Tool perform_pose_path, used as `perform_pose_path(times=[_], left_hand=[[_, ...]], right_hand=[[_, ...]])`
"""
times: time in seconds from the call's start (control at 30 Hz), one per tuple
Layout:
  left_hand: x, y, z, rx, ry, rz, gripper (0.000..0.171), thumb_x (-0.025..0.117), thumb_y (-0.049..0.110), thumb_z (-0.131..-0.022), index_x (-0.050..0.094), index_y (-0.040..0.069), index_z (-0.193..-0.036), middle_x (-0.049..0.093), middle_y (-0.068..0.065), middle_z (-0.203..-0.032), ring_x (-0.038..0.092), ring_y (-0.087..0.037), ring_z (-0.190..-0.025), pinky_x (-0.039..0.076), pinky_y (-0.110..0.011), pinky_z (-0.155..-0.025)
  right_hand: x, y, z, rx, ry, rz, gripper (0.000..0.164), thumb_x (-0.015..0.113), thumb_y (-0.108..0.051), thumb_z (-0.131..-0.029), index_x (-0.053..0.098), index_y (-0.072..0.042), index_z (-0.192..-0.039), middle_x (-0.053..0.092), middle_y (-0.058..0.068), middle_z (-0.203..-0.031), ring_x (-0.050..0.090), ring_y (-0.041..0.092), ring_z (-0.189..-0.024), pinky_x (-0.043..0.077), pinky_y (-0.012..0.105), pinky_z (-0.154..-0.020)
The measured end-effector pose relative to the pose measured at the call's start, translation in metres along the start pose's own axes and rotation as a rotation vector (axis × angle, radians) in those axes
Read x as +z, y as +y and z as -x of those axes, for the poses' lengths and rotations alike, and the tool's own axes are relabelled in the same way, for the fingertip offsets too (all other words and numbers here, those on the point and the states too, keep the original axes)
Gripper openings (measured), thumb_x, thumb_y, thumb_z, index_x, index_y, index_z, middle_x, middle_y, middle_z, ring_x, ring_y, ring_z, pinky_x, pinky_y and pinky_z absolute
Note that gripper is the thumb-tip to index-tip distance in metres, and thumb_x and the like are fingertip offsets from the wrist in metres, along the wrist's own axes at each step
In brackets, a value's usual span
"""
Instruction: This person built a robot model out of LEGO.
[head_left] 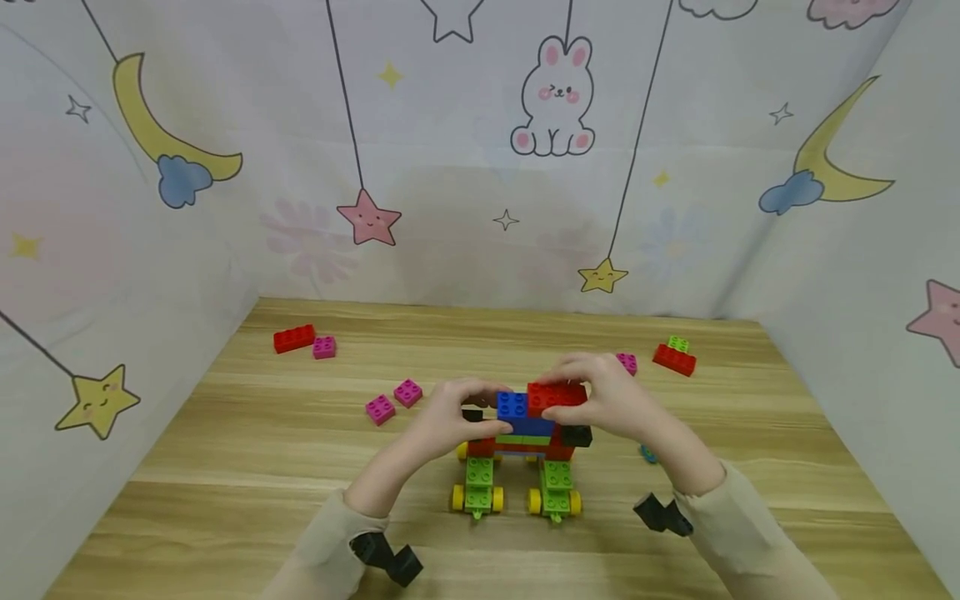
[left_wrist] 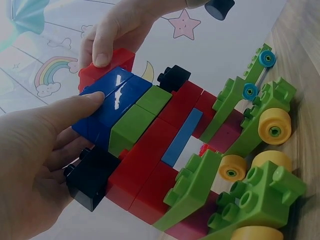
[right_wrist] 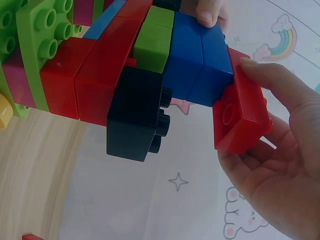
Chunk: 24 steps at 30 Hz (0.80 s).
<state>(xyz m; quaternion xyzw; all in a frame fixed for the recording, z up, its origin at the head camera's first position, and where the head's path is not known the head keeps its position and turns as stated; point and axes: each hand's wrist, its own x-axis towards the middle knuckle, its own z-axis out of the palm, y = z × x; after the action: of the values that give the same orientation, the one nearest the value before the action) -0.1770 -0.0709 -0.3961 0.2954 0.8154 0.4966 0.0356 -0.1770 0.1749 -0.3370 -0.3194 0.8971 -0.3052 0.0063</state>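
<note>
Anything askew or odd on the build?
One thing: the red brick in the right hand juts past the end of the blue bricks, hollow underside exposed above a black brick. Looks lopsided; can't tell whether it's seated. No visible damage.

Pink brick [head_left: 627, 362] partly behind right grip [head_left: 602, 395]; yellow wheel [left_wrist: 257, 234] cut by left wrist view's bottom edge.

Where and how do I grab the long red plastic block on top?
Probably hold the long red plastic block by its right end, from the right: your thumb on the near side, fingers on the far. Those sides look flat, the top is bumpy, and that end sticks out past the blue plastic blocks.
</note>
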Motion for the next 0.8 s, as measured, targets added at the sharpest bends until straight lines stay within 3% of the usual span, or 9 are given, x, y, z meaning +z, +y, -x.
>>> perform_pose_path(times=[0.3,0.57,0.8], left_hand=[[0.000,0.000,0.001,0.000,0.006,0.008,0.039,0.076,0.019,-0.086,0.068,0.004,-0.120,0.072,-0.012,-0.108,0.067,-0.032,-0.101,0.056,-0.047,-0.087],[0.000,-0.002,0.000,0.006,0.003,0.000,0.039,0.076,0.021,-0.086,0.068,0.005,-0.120,0.072,-0.010,-0.108,0.067,-0.023,-0.099,0.056,-0.042,-0.087],[0.001,-0.002,0.001,0.007,0.003,0.011,0.038,0.076,0.020,-0.086,0.068,0.004,-0.120,0.072,-0.010,-0.107,0.067,-0.025,-0.100,0.055,-0.048,-0.089]], right_hand=[[-0.001,-0.001,-0.002,-0.011,-0.003,0.001,0.029,0.079,-0.018,-0.081,0.075,-0.005,-0.107,0.070,0.006,-0.098,0.056,0.010,-0.076,0.050,0.022,-0.061],[0.002,-0.001,0.000,-0.011,0.010,-0.004,0.029,0.078,-0.017,-0.082,0.072,-0.008,-0.108,0.072,0.001,-0.101,0.059,0.012,-0.085,0.053,0.026,-0.071],[0.009,-0.001,-0.002,-0.019,0.026,-0.051,0.034,0.079,-0.020,-0.082,0.071,-0.005,-0.111,0.072,0.005,-0.103,0.063,0.015,-0.086,0.055,0.025,-0.072]])
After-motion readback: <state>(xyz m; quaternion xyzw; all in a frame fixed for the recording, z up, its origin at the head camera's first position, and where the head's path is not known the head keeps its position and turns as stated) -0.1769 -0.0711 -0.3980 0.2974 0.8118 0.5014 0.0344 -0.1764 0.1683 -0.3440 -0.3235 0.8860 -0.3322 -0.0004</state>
